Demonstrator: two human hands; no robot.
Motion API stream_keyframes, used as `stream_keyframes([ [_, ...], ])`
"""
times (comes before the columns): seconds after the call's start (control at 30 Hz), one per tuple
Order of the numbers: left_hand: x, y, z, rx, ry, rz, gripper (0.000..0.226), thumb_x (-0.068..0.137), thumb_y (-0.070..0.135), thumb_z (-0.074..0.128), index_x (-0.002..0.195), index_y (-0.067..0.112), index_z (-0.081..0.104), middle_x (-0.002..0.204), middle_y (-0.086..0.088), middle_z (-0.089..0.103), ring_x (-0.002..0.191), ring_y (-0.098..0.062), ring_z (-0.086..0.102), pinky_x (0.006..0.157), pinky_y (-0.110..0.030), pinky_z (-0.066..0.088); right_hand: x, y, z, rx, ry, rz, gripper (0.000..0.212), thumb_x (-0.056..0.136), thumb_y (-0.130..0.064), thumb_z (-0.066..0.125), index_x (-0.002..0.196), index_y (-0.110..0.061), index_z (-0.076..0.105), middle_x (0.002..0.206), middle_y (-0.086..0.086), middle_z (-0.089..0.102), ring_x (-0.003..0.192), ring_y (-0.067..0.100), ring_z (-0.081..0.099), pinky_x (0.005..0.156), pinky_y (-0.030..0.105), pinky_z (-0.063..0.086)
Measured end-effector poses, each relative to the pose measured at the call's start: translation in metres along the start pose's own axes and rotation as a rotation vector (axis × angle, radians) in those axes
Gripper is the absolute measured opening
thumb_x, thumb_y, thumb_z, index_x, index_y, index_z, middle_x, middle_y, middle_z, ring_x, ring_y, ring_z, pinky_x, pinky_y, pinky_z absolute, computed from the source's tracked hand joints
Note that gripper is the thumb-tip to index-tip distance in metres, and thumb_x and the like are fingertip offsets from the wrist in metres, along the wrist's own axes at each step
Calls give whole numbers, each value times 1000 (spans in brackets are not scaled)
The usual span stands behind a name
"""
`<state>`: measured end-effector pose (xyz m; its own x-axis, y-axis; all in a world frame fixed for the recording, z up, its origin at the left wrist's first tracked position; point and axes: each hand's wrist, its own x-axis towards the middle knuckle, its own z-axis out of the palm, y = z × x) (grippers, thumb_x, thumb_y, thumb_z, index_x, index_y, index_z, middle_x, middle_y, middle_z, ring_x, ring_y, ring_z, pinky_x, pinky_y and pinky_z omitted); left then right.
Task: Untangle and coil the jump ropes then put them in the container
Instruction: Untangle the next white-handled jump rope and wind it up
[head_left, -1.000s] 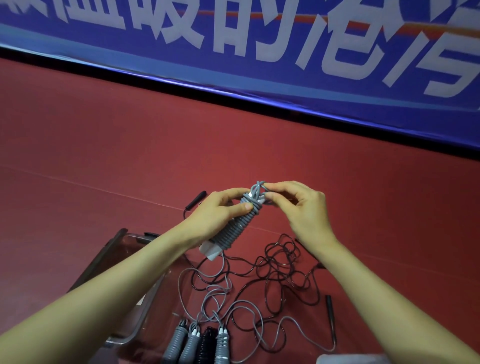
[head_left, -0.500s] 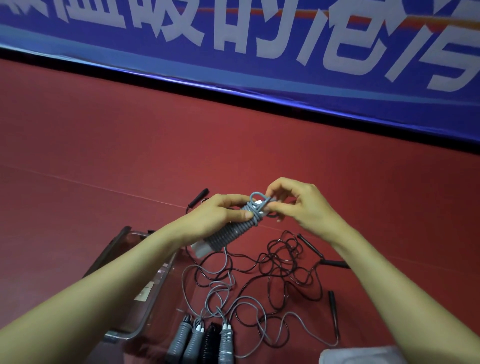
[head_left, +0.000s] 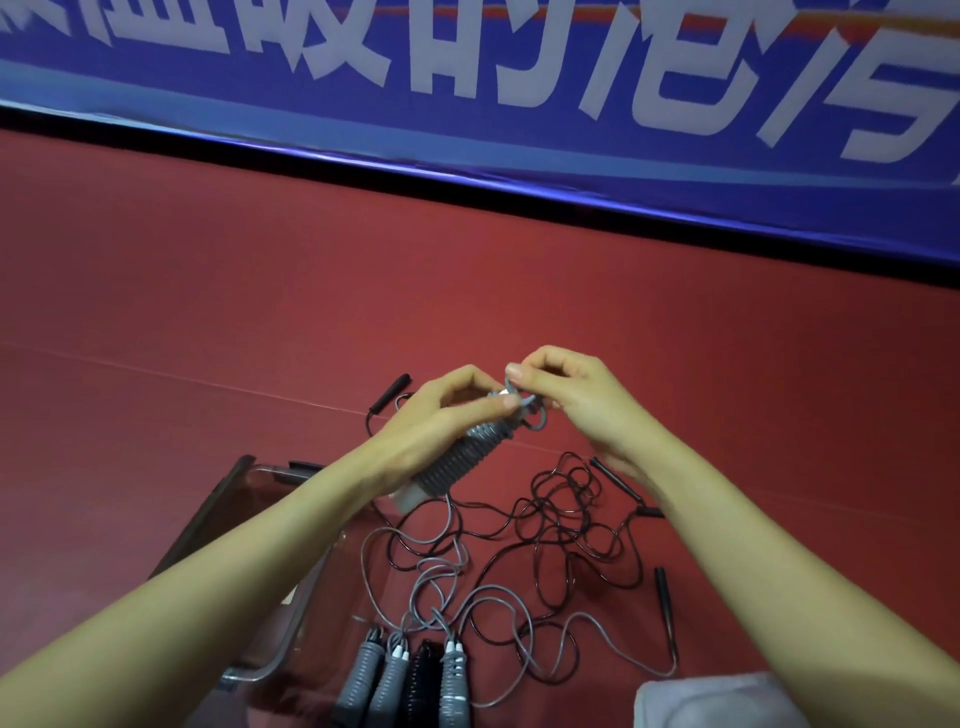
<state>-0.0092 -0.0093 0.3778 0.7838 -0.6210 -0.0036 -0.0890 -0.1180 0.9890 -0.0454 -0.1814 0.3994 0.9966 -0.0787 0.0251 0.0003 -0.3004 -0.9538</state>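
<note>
My left hand (head_left: 441, 415) grips a grey jump rope bundle (head_left: 462, 462), its cord wound tightly round the handles. My right hand (head_left: 576, 400) pinches the grey cord loop at the bundle's upper end (head_left: 535, 415). Below on the red floor lies a tangle of black and grey ropes (head_left: 561, 525). Several coiled rope bundles (head_left: 400, 680), grey and one black, lie side by side at the bottom. A clear plastic container (head_left: 270, 654) sits at the lower left, partly hidden by my left forearm.
Black rope handles lie loose on the floor: one at the upper left (head_left: 389, 392), one at the right (head_left: 662, 592). A blue banner with white characters (head_left: 519, 78) runs along the far side. A pale grey cloth (head_left: 717, 701) shows at the bottom edge.
My right hand has shifted slightly up and closer to my left, working the cord loop at the bundle's top. The bundle stays in my left hand.
</note>
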Motion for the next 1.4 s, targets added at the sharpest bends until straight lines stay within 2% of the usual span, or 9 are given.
stream_keyframes([
  [0.1, 3, -3, 8, -46, 5, -87, 32, 78, 39, 73, 92, 14, 59, 92, -7, 72, 72, -10, 62, 68, -27, 48, 1, 2, 4, 194, 94, 61, 19, 91, -18, 63, 73, -12, 60, 70, -1, 58, 72, 12, 52, 70, 23, 42],
  [0.33, 10, -6, 18, -125, 5, -255, 22, 87, 20, 69, 85, 16, 47, 76, 4, 62, 56, -3, 58, 49, -18, 44, 13, 4, -10, 535, 334, 282, 18, 87, -17, 68, 70, -13, 63, 62, -4, 61, 64, 11, 57, 71, 25, 44],
  [0.63, 8, -13, 27, -103, -95, -260, 23, 88, 7, 64, 83, 19, 45, 91, 0, 66, 69, -8, 60, 53, -19, 43, 20, 15, -29, 670, 348, 498, 18, 86, -22, 69, 73, -16, 59, 71, -3, 59, 74, 12, 55, 70, 31, 44],
  [0.73, 8, -16, 28, -98, -94, -195, 21, 88, 0, 62, 87, 14, 46, 98, -3, 67, 82, -14, 61, 70, -22, 50, 22, 18, -31, 683, 361, 511, 18, 86, -22, 69, 73, -16, 58, 72, -3, 59, 77, 13, 56, 70, 33, 44],
  [0.93, 0, -16, 23, -217, -75, -183, 15, 91, 15, 62, 102, 16, 52, 88, 4, 71, 73, -8, 64, 61, -24, 50, 18, 19, -26, 511, 390, 333, 16, 86, -24, 70, 74, -17, 62, 73, -5, 61, 75, 11, 55, 78, 31, 48],
  [1.07, -1, -16, 25, -257, 15, -170, 16, 92, 15, 61, 105, 16, 52, 86, 2, 69, 65, -6, 64, 60, -25, 54, 9, 15, -26, 335, 246, 241, 13, 90, -30, 65, 91, -18, 66, 91, -3, 66, 85, 11, 59, 85, 33, 50],
  [1.2, -2, -21, 28, -291, 165, -174, 23, 93, 16, 61, 113, 11, 50, 94, -2, 63, 59, -3, 62, 54, -24, 53, -6, 20, -19, 139, 38, 304, 56, 86, -31, 69, 135, -25, 42, 116, -1, 62, 105, 16, 62, 88, 39, 53],
  [1.3, -5, -25, 29, -375, 279, -180, 30, 92, 18, 63, 117, 9, 50, 105, -7, 62, 66, -7, 66, 54, -27, 54, -22, 25, 2, -25, -155, 310, 79, 85, -22, 72, 146, -36, 25, 113, 3, 60, 99, 17, 64, 79, 32, 54],
  [1.4, -13, -30, 32, -500, 338, -212, 31, 92, 18, 62, 119, 9, 50, 98, -6, 67, 68, -11, 67, 51, -25, 53, -30, 36, 27, -115, -172, 240, 88, 84, -10, 72, 150, -35, 19, 104, 6, 58, 95, 23, 63, 80, 35, 54],
])
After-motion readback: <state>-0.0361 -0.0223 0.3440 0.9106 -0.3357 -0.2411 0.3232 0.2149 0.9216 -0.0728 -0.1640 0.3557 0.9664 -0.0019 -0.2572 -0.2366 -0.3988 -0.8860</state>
